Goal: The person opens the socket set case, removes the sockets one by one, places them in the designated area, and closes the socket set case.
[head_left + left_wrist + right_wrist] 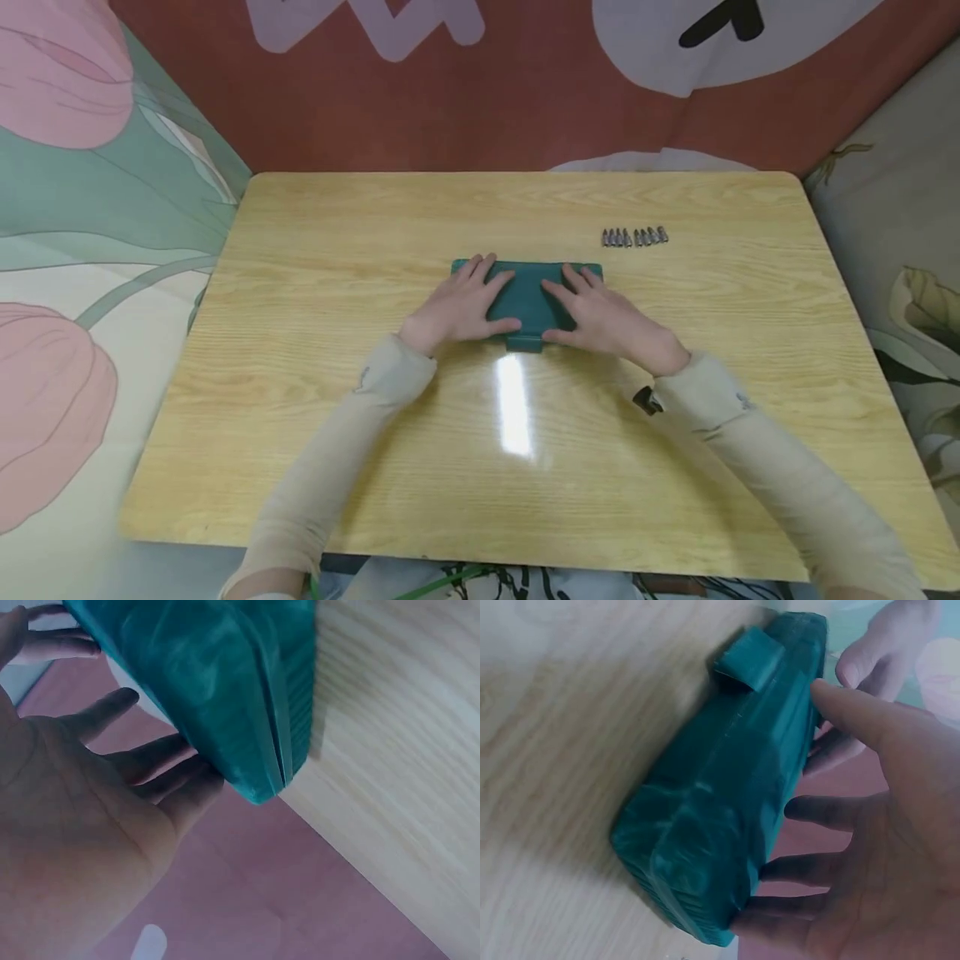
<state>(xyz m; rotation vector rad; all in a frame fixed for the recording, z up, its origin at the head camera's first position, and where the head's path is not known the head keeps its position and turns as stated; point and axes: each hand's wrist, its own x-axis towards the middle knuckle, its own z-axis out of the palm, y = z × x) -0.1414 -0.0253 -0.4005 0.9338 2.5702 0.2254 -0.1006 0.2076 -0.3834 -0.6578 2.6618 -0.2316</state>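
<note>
A flat, dark green rectangular case (531,296) lies on the table, with a seam along its side and a short tab (751,658) at its near edge. My left hand (463,304) rests on the left part of its top, fingers spread and straight. On the right part lies my right hand (596,315), also with spread fingers, its thumb by the near edge. In the left wrist view the fingertips touch the top edge of the case (202,682). The right wrist view shows fingertips on the top edge too.
Several small metal bits (634,237) lie in a row on the wooden table (337,242), beyond the case to the right. A dark clip-like piece (647,401) hangs at the right sleeve cuff. Cables (517,579) run below the table's front edge.
</note>
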